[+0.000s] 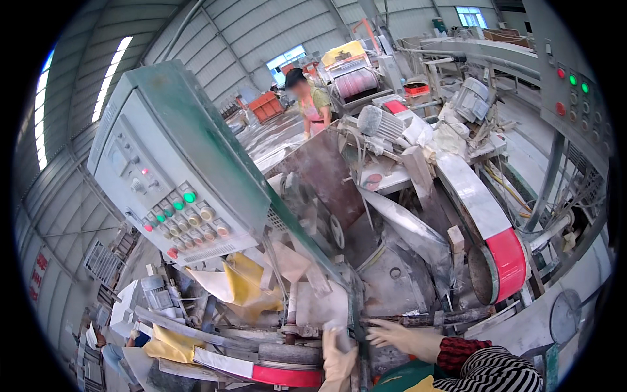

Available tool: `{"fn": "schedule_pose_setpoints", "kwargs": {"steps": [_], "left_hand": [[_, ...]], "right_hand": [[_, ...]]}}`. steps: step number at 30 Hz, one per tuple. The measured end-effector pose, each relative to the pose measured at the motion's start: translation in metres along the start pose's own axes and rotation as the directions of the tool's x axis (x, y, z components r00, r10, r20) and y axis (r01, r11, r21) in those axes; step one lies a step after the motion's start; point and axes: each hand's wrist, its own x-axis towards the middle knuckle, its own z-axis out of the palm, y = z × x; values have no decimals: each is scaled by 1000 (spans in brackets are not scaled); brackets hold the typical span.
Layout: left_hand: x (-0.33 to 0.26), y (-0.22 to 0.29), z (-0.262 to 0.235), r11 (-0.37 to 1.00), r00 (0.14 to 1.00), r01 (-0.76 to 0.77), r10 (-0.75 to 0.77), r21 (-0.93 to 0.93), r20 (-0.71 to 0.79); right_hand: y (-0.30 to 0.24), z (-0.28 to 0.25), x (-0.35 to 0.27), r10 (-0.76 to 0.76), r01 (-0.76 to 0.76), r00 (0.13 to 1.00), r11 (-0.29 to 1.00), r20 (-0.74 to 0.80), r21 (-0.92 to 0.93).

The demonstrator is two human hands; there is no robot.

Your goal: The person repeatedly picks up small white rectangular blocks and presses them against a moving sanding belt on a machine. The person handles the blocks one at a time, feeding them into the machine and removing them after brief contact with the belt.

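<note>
My left hand (337,366), in a cream glove, is upright at the bottom centre, beside the end of a belt with a red and white band (287,375). Its fingers are closed around a small, pale grey, blurred piece (339,334) whose kind I cannot make out. To its right, my right hand (398,338), in the same kind of glove, reaches left with its fingers stretched out and apart. Nothing shows in it. A dark, dusty roller-like bar (447,318) lies just beyond this hand. The green machine frame (353,307) rises between the two hands.
A grey-green control cabinet (176,170) with lit buttons leans over the left. On the right runs another belt with a red band (509,264) around a drum. A co-worker (313,104) stands behind a brown panel (326,173). Another person (111,353) is at lower left.
</note>
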Motion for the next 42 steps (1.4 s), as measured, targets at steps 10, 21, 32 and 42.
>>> {"fn": "schedule_pose_setpoints", "kwargs": {"steps": [10,21,32,42], "left_hand": [[30,41,-2,830,810,-532,442,167,385],[-55,-161,-150,441,994,52,-107,896,-5],[-54,-216,-145,394,986,84,-163,915,-21],[-54,-160,-141,845,822,531,-494,69,-283]], "right_hand": [[-72,-39,-30,-650,659,591,731,-478,-178],[-159,-277,-109,-399,525,-159,740,-903,-420],[-183,-302,-112,-286,114,-131,947,-949,-301],[-148,-339,-109,-275,986,118,150,-954,79]]}}
